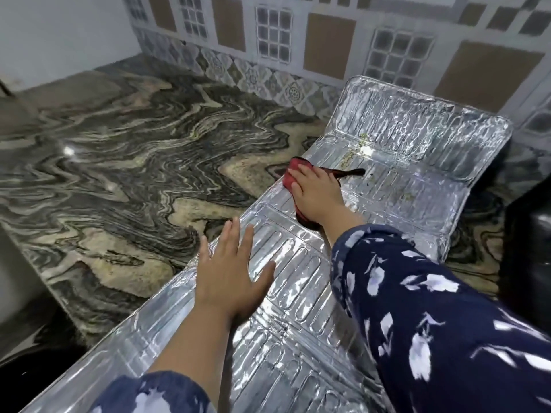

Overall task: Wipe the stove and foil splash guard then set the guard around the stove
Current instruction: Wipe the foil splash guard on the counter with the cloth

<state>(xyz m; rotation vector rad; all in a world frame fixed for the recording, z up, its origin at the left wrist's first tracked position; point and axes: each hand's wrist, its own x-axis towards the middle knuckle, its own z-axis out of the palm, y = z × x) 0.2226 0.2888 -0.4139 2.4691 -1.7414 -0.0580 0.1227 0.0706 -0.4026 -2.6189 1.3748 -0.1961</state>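
The foil splash guard [396, 186] lies unfolded across the marble counter, running from the near edge toward the tiled wall, its far panel tilted up. My right hand [317, 193] presses a red cloth [290, 174] flat on the middle panel, near some greenish and dark specks of dirt [348, 158]. My left hand [231, 272] rests palm down with fingers spread on the nearer panel, holding it in place. A black object [527, 234] at the right edge may be the stove; most of it lies out of frame.
The marble counter [134, 150] stretches left of the guard. A patterned tiled wall [298, 46] stands behind. A dark sink or basin [26, 323] sits at the lower left beyond the counter's edge.
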